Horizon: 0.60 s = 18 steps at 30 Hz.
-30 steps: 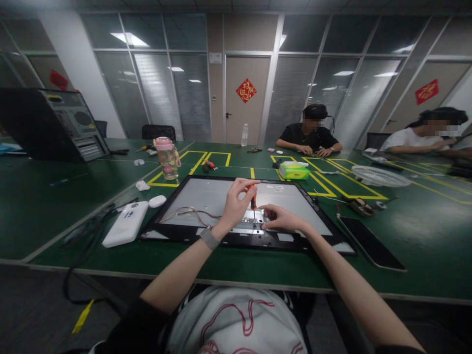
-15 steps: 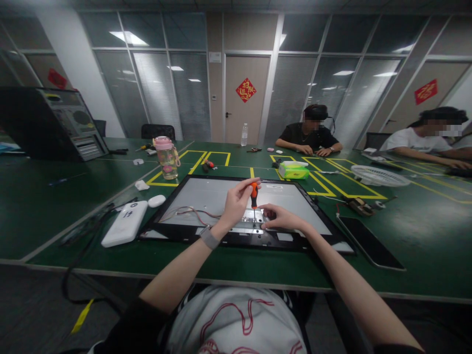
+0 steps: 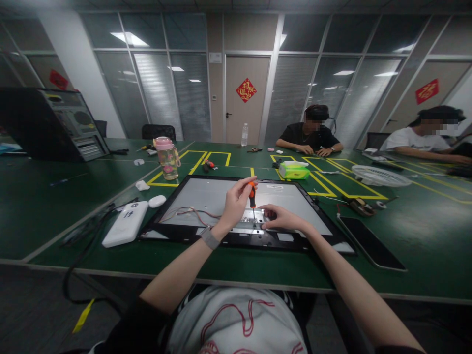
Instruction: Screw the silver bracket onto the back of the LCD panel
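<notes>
My left hand (image 3: 236,200) is closed round the orange and black handle of a screwdriver (image 3: 252,197), fingertips at its top. The screwdriver stands nearly upright, its tip down at a metal bracket (image 3: 241,230) on a large flat display panel (image 3: 206,194). The panel has a silver-grey back and a black frame. My right hand (image 3: 282,218) is low on the panel, right of the shaft, with curled fingers and the thumb at the bracket's right part. Some of its fingertips are hidden. Thin wires (image 3: 191,210) run across the panel towards the bracket, passing behind my left hand.
Left of the panel lie a white power bank (image 3: 126,223) and a small white case (image 3: 157,200); a pink-lidded bottle (image 3: 167,160) stands behind. On the right are a black phone (image 3: 370,243), a green tissue pack (image 3: 294,170) and a white fan grille (image 3: 381,175). Two people sit beyond.
The top of the screwdriver handle has tipped slightly left with my left hand's fingertips. Its tip stays at the bracket, and my right hand looks unmoved.
</notes>
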Available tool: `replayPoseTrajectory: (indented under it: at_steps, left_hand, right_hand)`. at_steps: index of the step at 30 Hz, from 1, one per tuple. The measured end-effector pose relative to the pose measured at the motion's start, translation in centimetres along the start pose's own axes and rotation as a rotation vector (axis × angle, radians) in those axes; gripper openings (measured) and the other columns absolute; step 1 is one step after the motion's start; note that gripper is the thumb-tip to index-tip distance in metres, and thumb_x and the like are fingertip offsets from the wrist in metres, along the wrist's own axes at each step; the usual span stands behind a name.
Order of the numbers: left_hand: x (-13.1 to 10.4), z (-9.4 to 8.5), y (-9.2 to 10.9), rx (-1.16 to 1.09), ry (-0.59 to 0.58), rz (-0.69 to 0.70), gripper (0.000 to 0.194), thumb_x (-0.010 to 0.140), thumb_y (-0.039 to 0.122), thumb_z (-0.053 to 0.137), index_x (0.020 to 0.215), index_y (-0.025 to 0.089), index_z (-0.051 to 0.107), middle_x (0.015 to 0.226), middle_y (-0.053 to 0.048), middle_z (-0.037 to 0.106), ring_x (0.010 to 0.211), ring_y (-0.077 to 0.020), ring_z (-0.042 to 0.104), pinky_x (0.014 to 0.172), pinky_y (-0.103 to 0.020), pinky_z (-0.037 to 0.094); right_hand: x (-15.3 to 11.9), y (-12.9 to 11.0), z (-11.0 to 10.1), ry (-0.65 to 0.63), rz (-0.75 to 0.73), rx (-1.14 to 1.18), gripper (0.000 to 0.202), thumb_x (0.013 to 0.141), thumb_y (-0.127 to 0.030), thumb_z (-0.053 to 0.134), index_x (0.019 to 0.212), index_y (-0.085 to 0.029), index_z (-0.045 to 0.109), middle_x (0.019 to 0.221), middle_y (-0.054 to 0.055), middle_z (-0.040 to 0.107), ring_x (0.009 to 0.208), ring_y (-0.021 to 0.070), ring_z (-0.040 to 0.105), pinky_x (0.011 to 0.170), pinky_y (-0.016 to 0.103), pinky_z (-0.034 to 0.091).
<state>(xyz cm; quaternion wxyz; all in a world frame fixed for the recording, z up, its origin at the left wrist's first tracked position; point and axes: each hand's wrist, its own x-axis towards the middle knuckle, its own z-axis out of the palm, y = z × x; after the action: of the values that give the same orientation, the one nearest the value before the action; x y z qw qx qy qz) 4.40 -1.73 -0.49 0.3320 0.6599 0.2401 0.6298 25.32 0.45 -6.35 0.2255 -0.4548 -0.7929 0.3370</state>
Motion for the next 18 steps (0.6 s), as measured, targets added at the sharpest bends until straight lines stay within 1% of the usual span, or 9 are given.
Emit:
replayPoseTrajectory:
  at_steps: [2,4,6,8,10,12,15,16,18]
  left_hand:
    - [-0.05,0.03,-0.03,0.06,0.018,0.045,0.021,0.086,0.028,0.06,0.103,0.019,0.069,0.093,-0.005,0.063,0.083,-0.013,0.059,0.078,-0.025,0.049]
    - [-0.07,-0.01,-0.04,0.116,0.035,0.081,0.018,0.082,0.029,0.065,0.096,0.02,0.071,0.091,-0.004,0.058,0.081,-0.0124,0.056,0.076,-0.024,0.048]
    - [-0.06,-0.1,-0.03,0.134,0.025,0.091,0.018,0.086,0.029,0.06,0.098,0.02,0.071,0.094,-0.005,0.058,0.087,-0.0136,0.057,0.08,-0.025,0.047]
    - [-0.02,-0.19,0.0,0.112,-0.008,0.085,0.025,0.092,0.027,0.049,0.105,0.02,0.07,0.097,-0.006,0.06,0.093,-0.0148,0.057,0.085,-0.027,0.046]
    - [0.01,-0.22,0.02,0.08,-0.029,0.069,0.029,0.094,0.025,0.044,0.11,0.02,0.067,0.097,-0.006,0.062,0.092,-0.0146,0.058,0.085,-0.028,0.046]
    - [0.02,-0.18,0.02,0.086,-0.019,0.059,0.026,0.092,0.026,0.05,0.11,0.02,0.067,0.094,-0.005,0.061,0.086,-0.0134,0.057,0.08,-0.026,0.046]
    - [-0.05,-0.05,-0.04,0.138,0.029,0.085,0.017,0.084,0.027,0.063,0.098,0.02,0.071,0.088,-0.003,0.055,0.081,-0.0122,0.054,0.076,-0.024,0.045]
    - [-0.07,-0.02,-0.07,0.143,0.033,0.091,0.016,0.083,0.028,0.065,0.096,0.021,0.071,0.087,-0.003,0.054,0.08,-0.0121,0.054,0.075,-0.024,0.045]
    - [-0.1,0.01,-0.09,0.13,0.015,0.083,0.017,0.086,0.03,0.061,0.097,0.022,0.071,0.087,-0.003,0.053,0.08,-0.0122,0.053,0.075,-0.025,0.045]
  right_hand:
    - [0.02,0.08,0.03,0.005,-0.002,0.007,0.073,0.063,-0.047,0.078,0.125,-0.015,0.057,0.087,0.002,0.052,0.079,0.0167,0.05,0.074,0.031,0.043]
    - [0.05,0.18,0.05,0.01,-0.007,0.008,0.073,0.062,-0.048,0.078,0.124,-0.015,0.058,0.086,0.001,0.053,0.078,0.0161,0.05,0.073,0.03,0.043]
    - [0.06,0.24,0.06,0.011,-0.005,0.004,0.073,0.063,-0.047,0.078,0.124,-0.015,0.058,0.086,0.002,0.053,0.077,0.0158,0.05,0.072,0.03,0.043]
    - [0.06,0.22,0.05,0.011,-0.002,-0.001,0.073,0.063,-0.046,0.078,0.124,-0.014,0.057,0.087,0.002,0.053,0.077,0.0159,0.049,0.072,0.03,0.042]
    - [0.04,0.14,0.03,0.008,-0.002,-0.003,0.072,0.063,-0.046,0.078,0.124,-0.013,0.057,0.087,0.002,0.053,0.078,0.0161,0.049,0.072,0.03,0.042]
    - [0.01,0.02,0.0,0.007,-0.008,-0.001,0.071,0.063,-0.045,0.078,0.123,-0.014,0.058,0.087,0.002,0.053,0.078,0.0163,0.049,0.072,0.03,0.042]
    - [-0.05,-0.2,-0.05,0.006,-0.016,0.002,0.07,0.063,-0.045,0.078,0.122,-0.015,0.058,0.087,0.002,0.053,0.079,0.0165,0.05,0.074,0.03,0.043]
    - [-0.07,-0.26,-0.07,0.006,-0.014,0.001,0.07,0.063,-0.045,0.078,0.122,-0.015,0.058,0.087,0.002,0.053,0.079,0.0167,0.05,0.075,0.031,0.043]
    - [-0.13,-0.38,-0.1,0.006,-0.005,-0.003,0.07,0.063,-0.045,0.078,0.123,-0.016,0.058,0.087,0.002,0.053,0.08,0.0171,0.05,0.075,0.031,0.043]
